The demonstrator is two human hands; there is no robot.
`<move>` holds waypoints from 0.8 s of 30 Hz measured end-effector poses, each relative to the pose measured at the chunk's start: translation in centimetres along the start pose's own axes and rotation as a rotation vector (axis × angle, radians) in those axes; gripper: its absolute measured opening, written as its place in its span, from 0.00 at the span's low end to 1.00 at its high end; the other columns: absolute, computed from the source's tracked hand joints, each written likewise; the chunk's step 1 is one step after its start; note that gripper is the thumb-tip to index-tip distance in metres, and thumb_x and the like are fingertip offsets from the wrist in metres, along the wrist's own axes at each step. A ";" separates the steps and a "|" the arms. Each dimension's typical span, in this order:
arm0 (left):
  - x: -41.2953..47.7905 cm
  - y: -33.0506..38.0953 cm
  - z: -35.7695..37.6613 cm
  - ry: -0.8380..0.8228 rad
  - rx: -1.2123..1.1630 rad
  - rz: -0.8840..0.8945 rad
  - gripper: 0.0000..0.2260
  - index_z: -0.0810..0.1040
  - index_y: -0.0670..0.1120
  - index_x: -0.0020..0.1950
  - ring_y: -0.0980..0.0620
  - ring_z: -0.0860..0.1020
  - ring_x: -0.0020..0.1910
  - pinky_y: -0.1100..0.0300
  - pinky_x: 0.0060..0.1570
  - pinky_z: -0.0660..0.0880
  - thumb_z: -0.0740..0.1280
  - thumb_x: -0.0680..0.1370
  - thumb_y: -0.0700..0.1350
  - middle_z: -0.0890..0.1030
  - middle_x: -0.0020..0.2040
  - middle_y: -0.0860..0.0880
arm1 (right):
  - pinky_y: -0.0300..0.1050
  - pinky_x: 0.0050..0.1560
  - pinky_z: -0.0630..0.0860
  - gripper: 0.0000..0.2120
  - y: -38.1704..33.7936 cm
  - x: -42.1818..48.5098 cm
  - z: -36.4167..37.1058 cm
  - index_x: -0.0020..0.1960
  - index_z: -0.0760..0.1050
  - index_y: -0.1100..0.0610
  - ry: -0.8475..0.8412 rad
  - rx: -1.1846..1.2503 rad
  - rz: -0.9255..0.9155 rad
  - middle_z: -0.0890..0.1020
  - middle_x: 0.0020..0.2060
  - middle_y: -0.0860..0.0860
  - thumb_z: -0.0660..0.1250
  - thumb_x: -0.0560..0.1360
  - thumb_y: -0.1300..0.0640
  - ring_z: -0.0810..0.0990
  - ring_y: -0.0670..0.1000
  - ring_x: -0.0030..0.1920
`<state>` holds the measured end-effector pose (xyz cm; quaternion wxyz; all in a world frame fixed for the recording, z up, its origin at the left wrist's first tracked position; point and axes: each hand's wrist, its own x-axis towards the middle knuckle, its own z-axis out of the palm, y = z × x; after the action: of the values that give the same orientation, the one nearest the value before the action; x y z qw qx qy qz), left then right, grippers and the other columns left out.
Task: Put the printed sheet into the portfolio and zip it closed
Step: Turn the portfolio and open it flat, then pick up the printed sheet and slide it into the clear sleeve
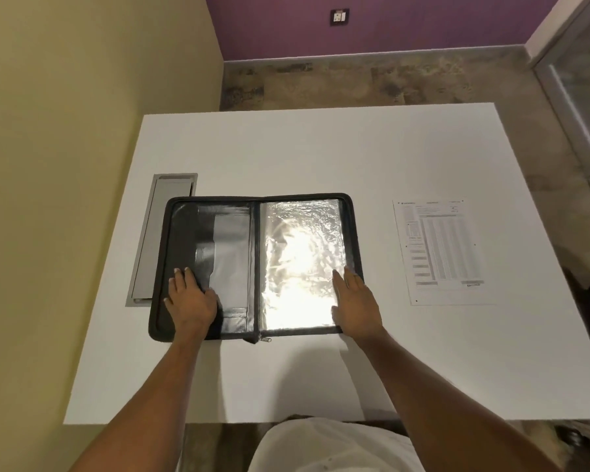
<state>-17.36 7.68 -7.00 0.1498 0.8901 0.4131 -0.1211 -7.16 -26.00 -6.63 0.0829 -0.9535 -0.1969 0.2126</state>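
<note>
A black zip portfolio (256, 206) lies spread flat on the white table (321, 148). Its right half shows a shiny clear plastic sleeve (300, 260); its left half has dark pockets. The zip pull (264, 339) hangs at the near end of the spine. My left hand (191, 298) rests flat on the left half's near corner, fingers apart. My right hand (355, 301) lies flat on the near right edge of the sleeve, fingers apart. The printed sheet (440, 250) lies on the table to the right of the portfolio, apart from both hands.
A grey cable hatch (160, 233) is set into the table just left of the portfolio, partly under its edge. A yellow wall runs along the table's left side. Stone floor and a glass door frame (573, 97) lie beyond the far and right edges.
</note>
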 end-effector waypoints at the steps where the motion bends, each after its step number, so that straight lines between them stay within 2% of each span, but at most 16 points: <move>1: -0.4 0.8 -0.1 0.014 0.009 0.023 0.32 0.55 0.43 0.83 0.38 0.53 0.82 0.36 0.78 0.54 0.63 0.83 0.52 0.54 0.84 0.42 | 0.54 0.75 0.67 0.40 0.2 -0.1 -0.3 0.83 0.55 0.55 0.025 -0.004 0.000 0.59 0.82 0.57 0.71 0.77 0.53 0.61 0.59 0.80; 6: -3.2 6.0 0.5 0.042 -0.026 0.089 0.32 0.53 0.45 0.84 0.38 0.54 0.82 0.37 0.78 0.54 0.62 0.84 0.53 0.55 0.84 0.43 | 0.58 0.74 0.69 0.41 3.0 -0.6 -2.0 0.82 0.56 0.55 0.066 -0.004 0.012 0.61 0.81 0.58 0.72 0.75 0.54 0.65 0.60 0.78; 10: -6.2 12.2 2.0 0.027 -0.094 0.145 0.33 0.52 0.44 0.84 0.40 0.55 0.82 0.39 0.79 0.56 0.64 0.83 0.50 0.56 0.84 0.43 | 0.56 0.79 0.59 0.41 7.3 -1.0 -3.7 0.84 0.48 0.52 0.106 0.061 0.083 0.53 0.83 0.56 0.69 0.79 0.52 0.57 0.59 0.82; 13: -8.0 17.6 3.6 -0.011 -0.149 0.198 0.34 0.54 0.43 0.84 0.41 0.57 0.82 0.42 0.79 0.57 0.65 0.82 0.49 0.59 0.83 0.43 | 0.55 0.80 0.56 0.41 11.5 -1.4 -5.0 0.84 0.43 0.53 0.140 0.051 0.114 0.51 0.84 0.57 0.65 0.81 0.49 0.54 0.58 0.83; 18: -10.5 26.4 7.7 -0.099 -0.185 0.301 0.32 0.54 0.41 0.84 0.42 0.56 0.82 0.43 0.80 0.55 0.62 0.83 0.49 0.57 0.83 0.42 | 0.56 0.80 0.59 0.40 18.7 -0.7 -6.7 0.84 0.45 0.55 0.164 0.054 0.170 0.53 0.83 0.58 0.65 0.81 0.49 0.58 0.59 0.81; 21: -12.1 31.6 9.2 -0.156 -0.269 0.298 0.30 0.61 0.42 0.80 0.39 0.66 0.77 0.40 0.74 0.65 0.64 0.80 0.49 0.67 0.79 0.40 | 0.53 0.81 0.56 0.40 22.5 0.5 -8.1 0.84 0.44 0.54 0.121 0.098 0.228 0.52 0.83 0.57 0.65 0.81 0.50 0.56 0.57 0.82; 22: -12.6 33.2 9.6 -0.171 -0.293 0.297 0.30 0.62 0.42 0.80 0.39 0.67 0.75 0.40 0.73 0.67 0.66 0.79 0.49 0.69 0.77 0.40 | 0.52 0.80 0.57 0.40 23.6 0.9 -8.5 0.84 0.46 0.54 0.110 0.116 0.247 0.54 0.83 0.57 0.66 0.81 0.50 0.57 0.58 0.82; 24: -13.5 36.0 10.1 -0.197 -0.307 0.314 0.32 0.60 0.40 0.82 0.41 0.65 0.78 0.44 0.76 0.63 0.67 0.80 0.48 0.66 0.80 0.41 | 0.55 0.76 0.64 0.41 25.5 1.5 -9.0 0.83 0.53 0.58 0.147 0.129 0.244 0.60 0.81 0.62 0.70 0.78 0.53 0.64 0.61 0.79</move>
<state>1.04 -27.57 -5.78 0.3400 0.8940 0.2666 -0.1185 6.73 -49.18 -5.28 0.1318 -0.9760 -0.0589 0.1628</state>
